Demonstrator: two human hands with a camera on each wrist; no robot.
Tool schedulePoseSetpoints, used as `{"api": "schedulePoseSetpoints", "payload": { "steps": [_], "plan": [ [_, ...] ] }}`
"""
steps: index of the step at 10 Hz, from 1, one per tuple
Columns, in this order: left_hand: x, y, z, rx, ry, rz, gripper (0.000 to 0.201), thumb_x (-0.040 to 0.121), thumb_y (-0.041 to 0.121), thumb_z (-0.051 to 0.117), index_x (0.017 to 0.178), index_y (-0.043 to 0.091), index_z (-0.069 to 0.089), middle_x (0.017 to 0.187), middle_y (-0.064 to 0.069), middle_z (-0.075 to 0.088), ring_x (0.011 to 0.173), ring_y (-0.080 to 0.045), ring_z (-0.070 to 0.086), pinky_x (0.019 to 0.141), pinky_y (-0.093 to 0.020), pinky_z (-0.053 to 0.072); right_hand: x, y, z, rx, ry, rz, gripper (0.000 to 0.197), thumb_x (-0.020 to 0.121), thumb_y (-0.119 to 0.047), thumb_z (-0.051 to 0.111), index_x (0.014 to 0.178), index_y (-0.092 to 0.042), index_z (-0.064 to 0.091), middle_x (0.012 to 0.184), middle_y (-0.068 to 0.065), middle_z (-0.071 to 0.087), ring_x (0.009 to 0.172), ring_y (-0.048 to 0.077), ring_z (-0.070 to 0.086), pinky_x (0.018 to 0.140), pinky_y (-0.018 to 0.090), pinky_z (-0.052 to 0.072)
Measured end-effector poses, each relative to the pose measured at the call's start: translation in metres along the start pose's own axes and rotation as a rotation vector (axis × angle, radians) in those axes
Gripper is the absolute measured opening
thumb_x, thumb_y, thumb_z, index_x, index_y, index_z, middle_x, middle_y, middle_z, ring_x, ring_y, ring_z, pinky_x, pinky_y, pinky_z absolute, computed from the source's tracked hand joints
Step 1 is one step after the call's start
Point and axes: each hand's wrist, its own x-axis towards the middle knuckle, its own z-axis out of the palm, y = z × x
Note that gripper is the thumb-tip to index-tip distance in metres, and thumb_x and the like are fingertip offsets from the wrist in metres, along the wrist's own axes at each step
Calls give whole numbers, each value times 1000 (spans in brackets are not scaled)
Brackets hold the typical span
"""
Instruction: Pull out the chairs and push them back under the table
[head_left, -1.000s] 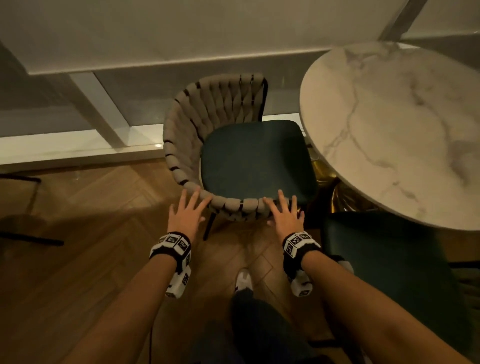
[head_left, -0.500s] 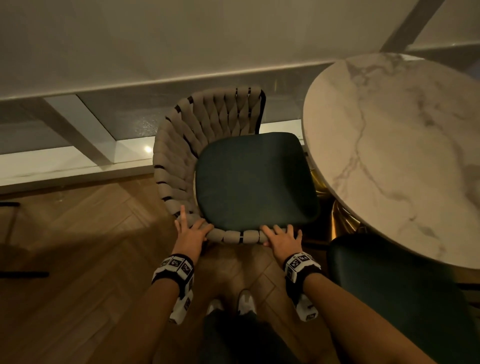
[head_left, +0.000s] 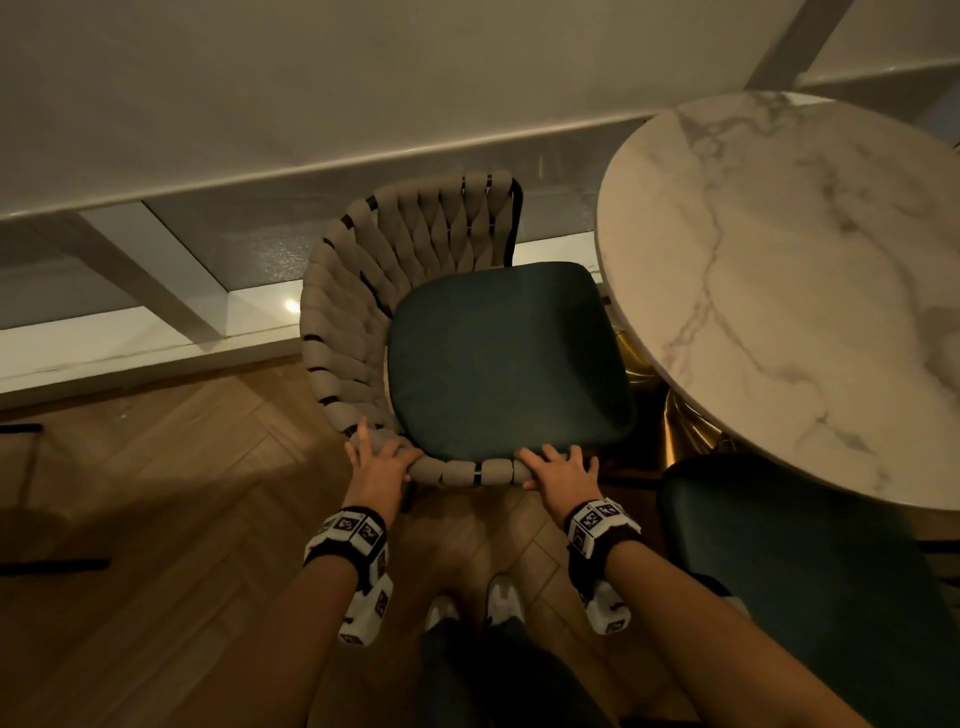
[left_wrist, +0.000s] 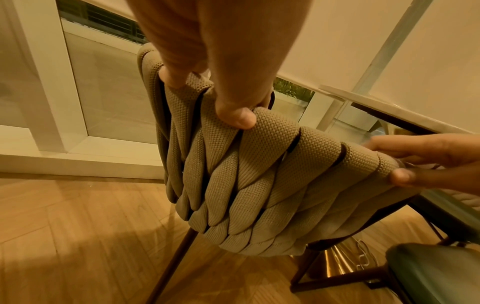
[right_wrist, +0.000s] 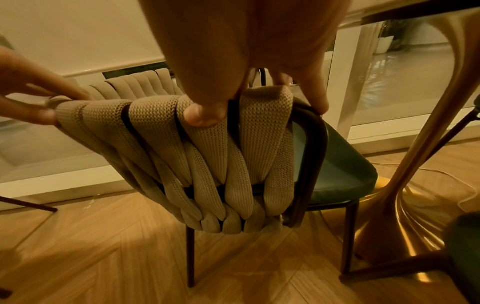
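Nearest the camera, both hands sit on the top rail of the woven chair back (head_left: 452, 470), spaced apart so force goes in evenly and the chair won't yaw. Left hand (head_left: 378, 465) wraps the rail at the near-left curve: thumb (left_wrist: 239, 117) pressed on the outer weave, fingers over the top. Right hand (head_left: 558, 467) takes the rail near the right end, thumb (right_wrist: 201, 115) outside on the knit, fingers hooked over to the seat side; one fingertip lands on the bare dark frame (right_wrist: 315, 131). Both are closed grips, not flat palms, which suits pulling as well as pushing.

Chair (head_left: 498, 364) stands on the wood floor (head_left: 182, 493) with its green seat facing the marble table (head_left: 779, 291); the seat's front edge is just at the tabletop rim, so it reads as mostly out, barely tucked. Gold pedestal (right_wrist: 384, 205) sits just beyond the front legs, a likely stop on push-in. Second green seat (head_left: 810, 571) sits right of the person, partly under the table. Window wall behind.
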Motion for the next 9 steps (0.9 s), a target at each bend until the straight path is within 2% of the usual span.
{"api": "schedulePoseSetpoints", "payload": {
  "steps": [2,4,5,7,9],
  "plan": [
    [-5,-3,9,11,12,31,56,88,-4,48,134,28,43,146,-5,36,142,-45,-14,112,-65,-5,-2,3,4,-30,6,6,43,98,-37,40,139,-38,29,145,6,37,136,43,22,110,70,16],
    [-7,-3,7,56,0,38,47,93,9,48,134,31,41,147,-4,36,143,-44,-8,114,-66,4,-6,3,5,-80,36,-5,46,98,-41,38,142,-37,26,143,6,40,136,40,25,111,66,18],
    [-11,-1,1,74,-10,28,43,95,19,46,134,33,38,149,-4,33,145,-41,-5,116,-63,8,-10,0,5,-92,68,-16,44,98,-40,37,141,-35,27,141,5,44,134,37,29,112,63,20],
    [-28,2,-16,25,13,37,39,95,32,46,133,36,38,146,-3,38,144,-30,15,115,-59,21,-22,-1,-11,-77,55,-108,50,95,-22,46,141,-34,30,144,4,43,136,30,35,111,54,30],
    [-45,-3,-21,-51,18,62,42,94,29,47,134,34,36,145,-2,37,139,-25,27,113,-52,28,-32,-2,-27,50,15,-156,46,91,-26,53,136,-32,42,139,4,52,124,25,51,106,42,43]
  ]
}}
